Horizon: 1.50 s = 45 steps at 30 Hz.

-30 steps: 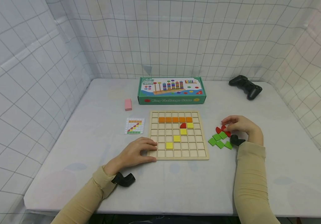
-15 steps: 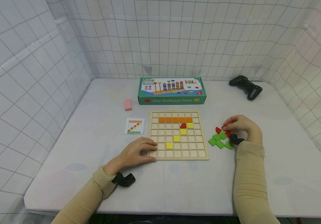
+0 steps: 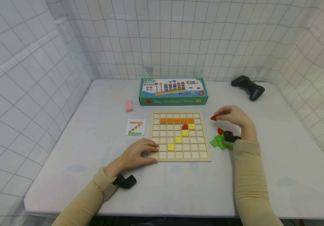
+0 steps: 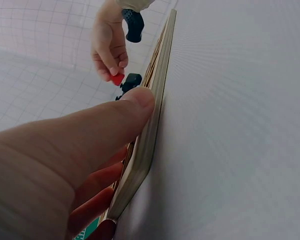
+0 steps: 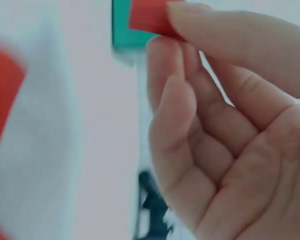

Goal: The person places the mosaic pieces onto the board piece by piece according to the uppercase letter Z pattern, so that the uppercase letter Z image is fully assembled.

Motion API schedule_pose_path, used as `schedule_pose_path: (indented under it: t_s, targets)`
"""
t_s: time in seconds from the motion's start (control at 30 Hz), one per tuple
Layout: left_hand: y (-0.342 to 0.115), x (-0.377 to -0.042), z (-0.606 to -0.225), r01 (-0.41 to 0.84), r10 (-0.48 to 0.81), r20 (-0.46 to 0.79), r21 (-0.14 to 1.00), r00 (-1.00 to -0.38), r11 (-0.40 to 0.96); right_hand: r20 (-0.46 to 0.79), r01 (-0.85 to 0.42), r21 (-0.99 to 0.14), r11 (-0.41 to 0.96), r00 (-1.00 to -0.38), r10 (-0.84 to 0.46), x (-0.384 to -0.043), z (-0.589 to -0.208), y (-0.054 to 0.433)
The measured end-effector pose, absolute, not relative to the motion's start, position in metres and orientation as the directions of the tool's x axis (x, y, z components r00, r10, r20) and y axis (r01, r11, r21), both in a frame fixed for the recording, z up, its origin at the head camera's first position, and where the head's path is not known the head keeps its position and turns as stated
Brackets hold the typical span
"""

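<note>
Just right of the wooden grid board (image 3: 191,154), our right hand (image 3: 234,117) pinches a red quarter-circle tile (image 3: 213,118), which we judge light, stiff and smooth, best held by its edges; our left hand (image 3: 136,153), fingers relaxed, touches the board's near-left corner.

both hands (image 3: 135,153) (image 3: 234,117) well apart, right one pinching

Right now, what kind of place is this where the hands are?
Probably a small booth set up for tabletop puzzles, though the room beyond isn't visible. The clues are the grid-patterned walls around a white-covered table, and the wooden board with colored tiles.
</note>
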<state>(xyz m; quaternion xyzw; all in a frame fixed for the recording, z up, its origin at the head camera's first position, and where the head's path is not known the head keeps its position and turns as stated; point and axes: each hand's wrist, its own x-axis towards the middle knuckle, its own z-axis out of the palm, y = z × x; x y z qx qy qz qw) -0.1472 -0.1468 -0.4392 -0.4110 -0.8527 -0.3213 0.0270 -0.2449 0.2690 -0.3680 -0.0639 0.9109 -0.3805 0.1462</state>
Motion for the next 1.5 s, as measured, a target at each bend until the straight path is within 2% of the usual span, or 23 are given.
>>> schedule_pose_path:
  t_s: [0.23, 0.4, 0.67, 0.97, 1.33, 1.5]
  targets:
    - [-0.147, -0.147, -0.44, 0.716, 0.68, 0.311, 0.526, -0.664, 0.458, -0.156, -0.108, -0.747, 0.656, -0.931, -0.33, -0.251, -0.362, 0.22]
    - [-0.146, -0.147, -0.44, 0.716, 0.681, 0.309, 0.525, -0.664, 0.46, -0.118, -0.213, -0.738, 0.64, -0.893, -0.434, -0.25, -0.365, 0.187]
    - [-0.147, -0.147, -0.439, 0.717, 0.683, 0.306, 0.523, -0.663, 0.461, -0.16, -0.276, -0.687, 0.672, -0.845, -0.511, -0.246, -0.377, 0.151]
    - [-0.147, -0.147, -0.44, 0.719, 0.685, 0.306, 0.52, -0.661, 0.462, -0.227, -0.288, -0.689, 0.665, -0.785, -0.576, -0.245, -0.389, 0.138]
    - [-0.147, -0.148, -0.441, 0.721, 0.685, 0.309, 0.518, -0.659, 0.46, -0.264, -0.297, -0.64, 0.709, -0.781, -0.565, -0.241, -0.388, 0.135]
    - [-0.147, -0.148, -0.441, 0.716, 0.685, 0.304, 0.527, -0.662, 0.458, -0.218, -0.297, -0.672, 0.678, -0.796, -0.565, -0.243, -0.381, 0.149]
